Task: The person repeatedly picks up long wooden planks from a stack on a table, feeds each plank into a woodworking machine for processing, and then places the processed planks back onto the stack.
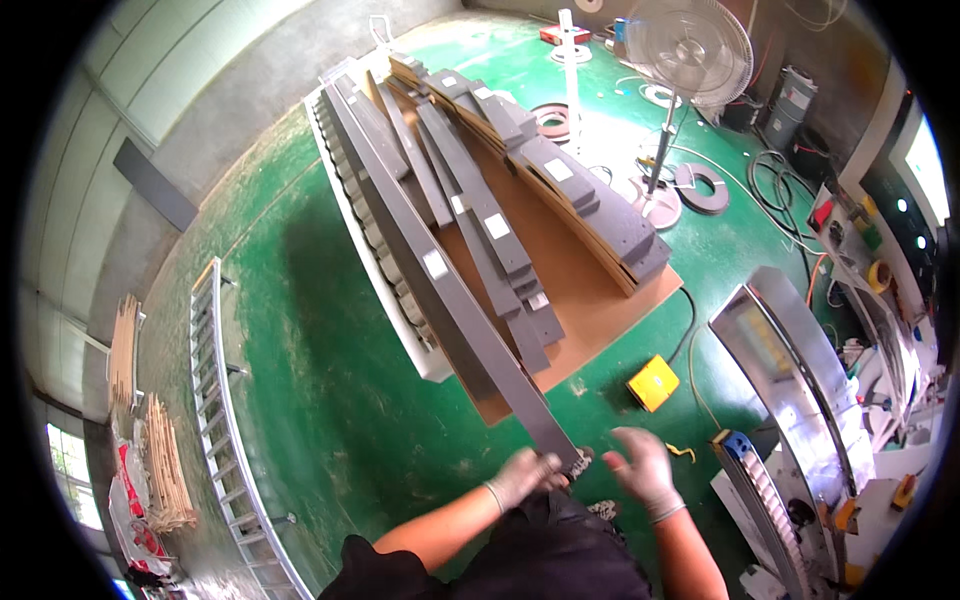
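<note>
A long, narrow grey board (473,320) with a white label slants from the far left of the stack down to my body. My left hand (524,477), in a thin pale glove, is closed around the near end of this board. To the right of that end, my right hand (643,466) is held in the air, also gloved, with thumb and fingers apart and nothing in it. More grey boards (495,228) of various lengths, several with white labels, lie beyond on a brown sheet (640,305).
A white-framed roller table (375,250) supports the boards. On the green floor are a yellow box-shaped pedal (653,384) and cables. A standing fan (690,55) is at the far right, with a curved-looking metal machine (790,400) nearer. A ladder-like roller frame (215,400) stands left.
</note>
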{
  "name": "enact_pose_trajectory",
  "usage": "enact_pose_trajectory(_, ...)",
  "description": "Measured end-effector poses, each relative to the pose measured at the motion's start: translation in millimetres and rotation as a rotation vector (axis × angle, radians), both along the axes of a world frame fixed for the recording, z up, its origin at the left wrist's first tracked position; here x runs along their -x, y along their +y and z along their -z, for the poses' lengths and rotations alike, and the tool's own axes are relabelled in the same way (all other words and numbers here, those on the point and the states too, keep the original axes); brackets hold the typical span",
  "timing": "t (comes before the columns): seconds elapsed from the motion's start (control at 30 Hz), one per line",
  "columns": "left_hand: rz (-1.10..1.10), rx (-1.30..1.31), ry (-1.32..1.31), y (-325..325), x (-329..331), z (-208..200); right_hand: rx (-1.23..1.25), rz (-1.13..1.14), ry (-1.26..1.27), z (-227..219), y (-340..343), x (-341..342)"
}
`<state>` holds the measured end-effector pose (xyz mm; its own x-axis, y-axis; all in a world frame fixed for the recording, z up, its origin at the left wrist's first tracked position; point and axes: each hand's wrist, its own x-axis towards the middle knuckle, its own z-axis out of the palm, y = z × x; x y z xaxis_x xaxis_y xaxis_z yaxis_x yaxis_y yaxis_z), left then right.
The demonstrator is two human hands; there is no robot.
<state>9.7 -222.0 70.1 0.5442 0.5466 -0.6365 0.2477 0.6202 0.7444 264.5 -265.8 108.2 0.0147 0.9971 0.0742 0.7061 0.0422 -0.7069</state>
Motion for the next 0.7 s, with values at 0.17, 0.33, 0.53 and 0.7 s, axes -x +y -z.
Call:
enact_pose_trajectory(0.17,0.600,-0.321,0.034,-69.0,-21.4,74.2,0.688,0.027,0.188,58.5,-3.0,70.7)
enact_pose_trajectory(0.33,0.304,0.280,-0.203,-44.4,25.6,54.4,0.654,0.130,0.078,36.4,-77.7,43.9)
enact_pose_trajectory(0.53,-0.494,0.495,-0.621,52.8,46.3,-9.5,0.460,0.289,-0.184,-4.3,-290.1,-24.7)
enact_pose_trajectory(0.7,-0.813,0.259,-0.728,111.4,94.1,13.4,0.545,0.564,-0.364,-94.8,-439.8,0.9)
